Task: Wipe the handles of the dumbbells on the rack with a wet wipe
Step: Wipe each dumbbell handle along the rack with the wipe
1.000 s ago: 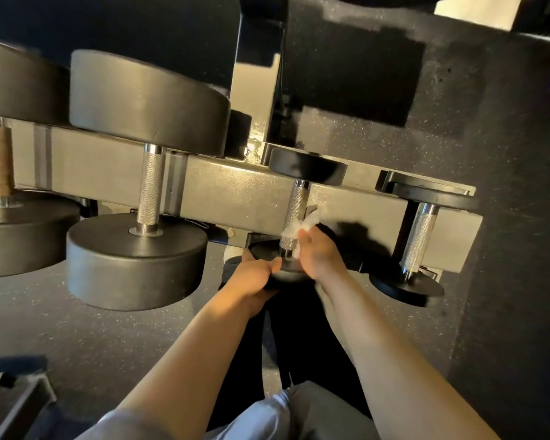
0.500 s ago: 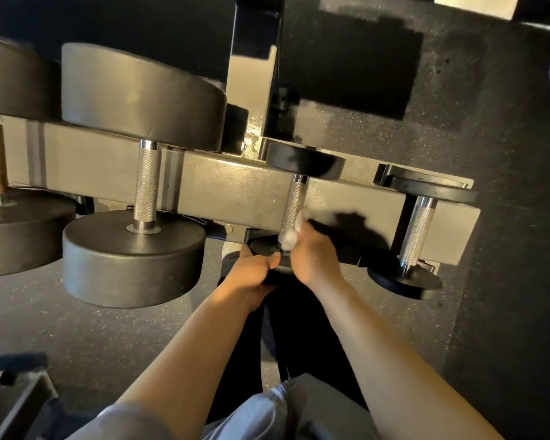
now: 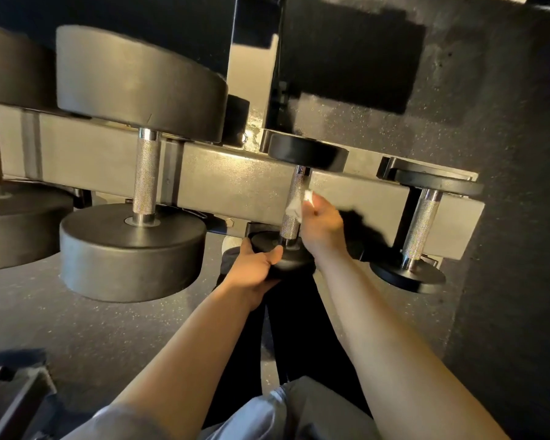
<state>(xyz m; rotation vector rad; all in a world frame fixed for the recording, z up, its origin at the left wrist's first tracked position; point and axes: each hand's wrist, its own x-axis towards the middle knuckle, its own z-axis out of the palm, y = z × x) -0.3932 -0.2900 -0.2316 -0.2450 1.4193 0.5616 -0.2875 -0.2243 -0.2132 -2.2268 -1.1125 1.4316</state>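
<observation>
A small black dumbbell sits on the grey rack [image 3: 235, 185], its knurled steel handle [image 3: 296, 198] running away from me. My right hand [image 3: 323, 227] holds a white wet wipe [image 3: 296, 206] wrapped against the right side of that handle, about midway along it. My left hand [image 3: 254, 268] grips the dumbbell's near black head [image 3: 286, 258] from the left and below. A large dumbbell with a bare handle [image 3: 145, 176] stands to the left, and another small dumbbell with its handle [image 3: 421, 223] stands to the right.
A further big dumbbell [image 3: 10, 223] with a brown handle is at the far left edge. The rack's upright post [image 3: 251, 68] rises behind. Speckled dark rubber floor [image 3: 505, 154] lies all around, and a dark bench corner [image 3: 16, 404] sits at the bottom left.
My right hand slid the wipe up the handle, from near the front head to about its middle. My left hand stayed on the near head.
</observation>
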